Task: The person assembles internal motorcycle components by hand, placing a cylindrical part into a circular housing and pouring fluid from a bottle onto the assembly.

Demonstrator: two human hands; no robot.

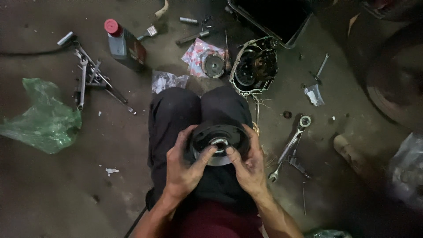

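Observation:
A round black clutch assembly (pixel 220 134) with a shiny metal hub rests on my lap, over my dark-trousered knees. My left hand (pixel 185 165) grips its left rim, thumb pressed toward the hub. On the right rim sits my right hand (pixel 246 165), fingers curled around the edge and thumb near the centre. Both hands are grimy. The lower part of the assembly is hidden behind my fingers.
On the stained floor: an engine cover (pixel 255 66), a round part on a patterned cloth (pixel 207 61), an oil bottle with red cap (pixel 123 44), several wrenches (pixel 90 75), a ratchet spanner (pixel 293 143), a green plastic bag (pixel 44 119), a dark tray (pixel 273 20), a tyre (pixel 396 83).

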